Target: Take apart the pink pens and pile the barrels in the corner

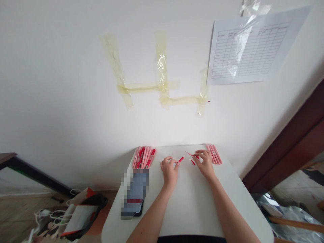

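Observation:
My left hand (169, 168) rests on the white table (192, 199), its fingers pinched on a small red cap (181, 159). My right hand (204, 161) pinches a thin red pen piece (190, 154) that points left. Another small red piece (192, 162) lies on the table between the two hands. A pile of several red and pink pens (144, 157) lies at the far left of the table. A row of pink pen barrels (214, 154) lies just right of my right hand.
A phone (134, 193) lies on the table's left side. The white wall behind carries strips of yellowed tape (162, 67) and a printed sheet (249, 47). Bags and cables (76, 216) lie on the floor at left. A dark wooden frame (291, 148) stands at right.

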The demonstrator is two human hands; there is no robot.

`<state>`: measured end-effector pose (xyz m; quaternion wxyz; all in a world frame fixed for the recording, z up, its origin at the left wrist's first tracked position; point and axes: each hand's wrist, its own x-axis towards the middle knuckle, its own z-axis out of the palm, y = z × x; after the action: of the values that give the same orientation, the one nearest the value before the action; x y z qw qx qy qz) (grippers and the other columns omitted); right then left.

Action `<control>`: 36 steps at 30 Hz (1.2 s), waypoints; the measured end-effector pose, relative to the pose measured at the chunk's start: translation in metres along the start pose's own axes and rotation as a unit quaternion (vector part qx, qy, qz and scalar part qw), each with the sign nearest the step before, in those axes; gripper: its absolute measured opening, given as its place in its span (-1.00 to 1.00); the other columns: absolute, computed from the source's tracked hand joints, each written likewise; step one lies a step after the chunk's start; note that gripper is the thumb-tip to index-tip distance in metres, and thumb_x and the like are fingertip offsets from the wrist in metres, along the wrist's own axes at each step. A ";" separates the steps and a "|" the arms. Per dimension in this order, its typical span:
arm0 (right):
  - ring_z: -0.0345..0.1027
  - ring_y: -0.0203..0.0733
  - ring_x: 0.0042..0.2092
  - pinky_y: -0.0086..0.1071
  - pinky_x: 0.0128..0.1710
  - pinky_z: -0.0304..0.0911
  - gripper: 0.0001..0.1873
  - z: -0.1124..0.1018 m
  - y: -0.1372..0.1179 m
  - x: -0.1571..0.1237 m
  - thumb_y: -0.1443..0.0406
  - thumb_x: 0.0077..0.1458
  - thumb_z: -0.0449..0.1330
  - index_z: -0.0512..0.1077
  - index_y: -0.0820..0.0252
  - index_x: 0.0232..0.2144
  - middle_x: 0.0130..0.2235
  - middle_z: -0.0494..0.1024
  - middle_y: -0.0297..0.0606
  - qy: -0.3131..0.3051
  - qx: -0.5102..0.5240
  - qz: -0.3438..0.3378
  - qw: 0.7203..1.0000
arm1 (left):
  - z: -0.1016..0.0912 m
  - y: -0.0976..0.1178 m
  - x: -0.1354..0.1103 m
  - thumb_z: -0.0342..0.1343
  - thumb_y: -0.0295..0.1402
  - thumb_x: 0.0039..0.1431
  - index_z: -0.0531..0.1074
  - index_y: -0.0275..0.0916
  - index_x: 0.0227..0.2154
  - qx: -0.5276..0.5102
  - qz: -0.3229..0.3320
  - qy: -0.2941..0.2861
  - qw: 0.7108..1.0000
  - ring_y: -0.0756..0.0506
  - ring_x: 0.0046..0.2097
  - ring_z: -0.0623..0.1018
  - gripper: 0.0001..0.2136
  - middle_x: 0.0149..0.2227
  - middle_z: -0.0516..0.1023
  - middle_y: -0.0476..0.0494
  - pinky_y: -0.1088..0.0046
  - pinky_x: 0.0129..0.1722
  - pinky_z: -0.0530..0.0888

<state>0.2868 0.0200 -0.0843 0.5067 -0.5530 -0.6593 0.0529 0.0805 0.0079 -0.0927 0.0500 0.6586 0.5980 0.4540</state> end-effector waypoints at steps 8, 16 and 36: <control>0.22 0.12 0.05 0.13 0.09 0.16 -0.81 -0.007 0.008 0.002 0.11 0.17 0.21 0.59 -0.03 -0.35 -0.07 0.53 -0.17 0.001 -0.023 0.005 1.000 | -0.002 -0.007 0.002 0.21 -0.43 0.14 0.53 -0.14 -0.34 -0.061 -0.003 0.054 0.997 -0.23 0.02 0.44 -0.95 -0.10 0.43 -0.17 0.00 0.09 0.43; 0.21 0.11 0.08 0.15 0.16 0.11 -0.84 -0.008 0.006 0.001 0.15 0.15 0.22 0.59 -0.05 -0.39 -0.04 0.52 -0.20 -0.044 -0.036 -0.024 0.998 | -0.005 -0.007 0.002 0.22 -0.45 0.13 0.53 -0.14 -0.34 -0.049 -0.006 0.060 0.997 -0.23 0.01 0.43 -0.93 -0.11 0.44 -0.16 0.03 0.08 0.43; 0.20 0.12 0.08 0.16 0.15 0.11 -0.88 -0.009 0.004 0.001 0.20 0.17 0.23 0.59 -0.07 -0.35 -0.04 0.51 -0.22 -0.052 -0.081 -0.066 0.993 | -0.003 -0.010 0.002 0.20 -0.38 0.15 0.58 -0.11 -0.33 -0.040 -0.006 0.041 0.998 -0.22 0.01 0.43 -0.92 -0.10 0.44 -0.17 0.00 0.10 0.42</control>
<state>0.2959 0.0176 -0.0815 0.4277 -0.5440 -0.7219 -0.0054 0.0709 0.0114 -0.0963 0.0545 0.6336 0.5847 0.5038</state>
